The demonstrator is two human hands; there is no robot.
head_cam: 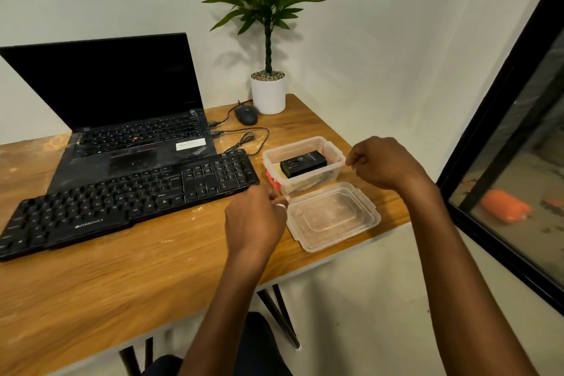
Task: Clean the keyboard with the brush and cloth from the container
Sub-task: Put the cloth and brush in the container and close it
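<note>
The right hand (384,162) pinches, in a closed grip, the right rim of a clear, thin plastic container (305,143). The left hand (256,217) curls at its near left corner; clamped or not, I cannot tell. Left of both grips lies the dusty black keyboard (122,201) on the wooden bench (152,268). Tugged by one edge, the light container could tip.

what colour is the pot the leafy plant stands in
Plain white: the round plant pot shows best in the head view.
</note>
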